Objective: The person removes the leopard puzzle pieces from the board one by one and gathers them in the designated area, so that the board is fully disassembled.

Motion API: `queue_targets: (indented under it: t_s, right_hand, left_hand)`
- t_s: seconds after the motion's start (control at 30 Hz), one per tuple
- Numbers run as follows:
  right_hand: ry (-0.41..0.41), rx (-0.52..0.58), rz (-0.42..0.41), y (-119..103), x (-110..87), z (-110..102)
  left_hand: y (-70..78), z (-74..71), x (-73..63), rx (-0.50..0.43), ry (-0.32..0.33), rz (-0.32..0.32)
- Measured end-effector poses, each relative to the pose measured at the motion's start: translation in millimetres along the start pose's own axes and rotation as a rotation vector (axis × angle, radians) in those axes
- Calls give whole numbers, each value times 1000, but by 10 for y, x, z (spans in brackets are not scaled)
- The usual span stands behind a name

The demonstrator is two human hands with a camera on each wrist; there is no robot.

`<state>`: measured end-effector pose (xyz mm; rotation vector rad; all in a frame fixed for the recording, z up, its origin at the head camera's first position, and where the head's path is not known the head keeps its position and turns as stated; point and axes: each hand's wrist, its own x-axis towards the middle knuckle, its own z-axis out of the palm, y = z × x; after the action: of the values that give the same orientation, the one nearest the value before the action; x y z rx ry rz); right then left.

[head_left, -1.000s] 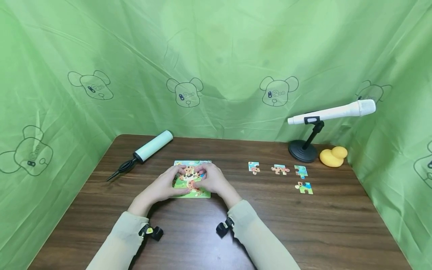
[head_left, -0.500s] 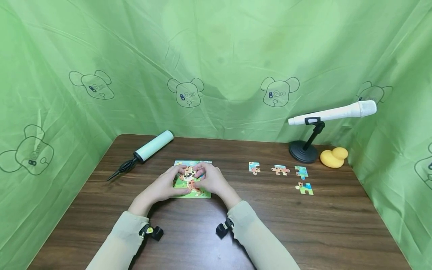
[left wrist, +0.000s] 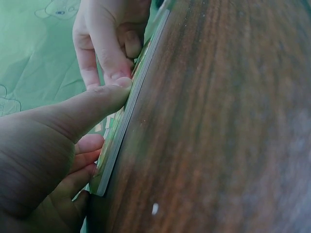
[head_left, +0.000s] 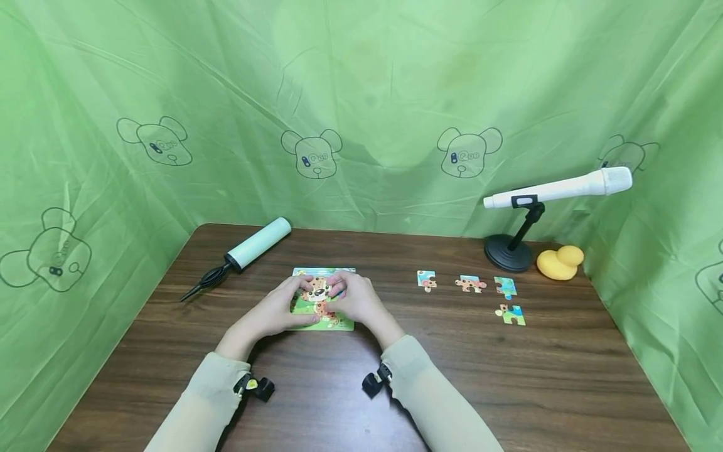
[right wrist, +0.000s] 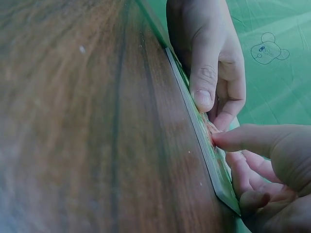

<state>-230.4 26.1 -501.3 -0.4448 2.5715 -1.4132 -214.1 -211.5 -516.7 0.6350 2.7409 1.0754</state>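
Note:
A jigsaw puzzle [head_left: 323,323] with a spotted cartoon animal on a green and blue ground lies flat on the table, partly covered by both hands. My left hand [head_left: 277,309] rests on its left side; the thumb [left wrist: 109,95] touches the picture near the front, with the fingers farther back. From the right, my right hand [head_left: 357,301] touches the picture with its thumb [right wrist: 238,137], fingers spread behind it. Whether a piece sits between that thumb and fingers is hidden. In both wrist views the board's edge [left wrist: 121,124] shows side-on, flat against the wood.
Several loose puzzle pieces [head_left: 471,284] lie right of the puzzle. Behind them stand a white microphone [head_left: 559,189] on a black stand and a yellow rubber duck [head_left: 559,262]. A pale green hand pump [head_left: 260,243] lies back left. Green curtain [head_left: 361,75] surrounds the table [head_left: 429,376].
The head view shifts very slightly. Both hands stay in place on the puzzle, and the loose pieces have not moved.

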Motion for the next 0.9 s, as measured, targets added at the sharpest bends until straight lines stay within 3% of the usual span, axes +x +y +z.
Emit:
queue_targets:
  t_s: [0.33,0.53,0.63,0.8,0.9]
  right_hand:
    - [5,38,22,52,16,-83]
    - [-63,100,18,74,6,-229]
    - [-110,98,-39,74,-13,-364]
    - [-183,-46,-215,16,-95,-646]
    - [-209,-101,-275,-15,-179,-806]
  left_hand:
    - [3,-7,1,1,0,4]
    - [-20,1,-29,3,-7,-15]
    - [-19,8,-37,5,-14,-24]
    - [3,4,-30,-4,-6,-9]
    - [17,0,-19,-5,-1,-11]
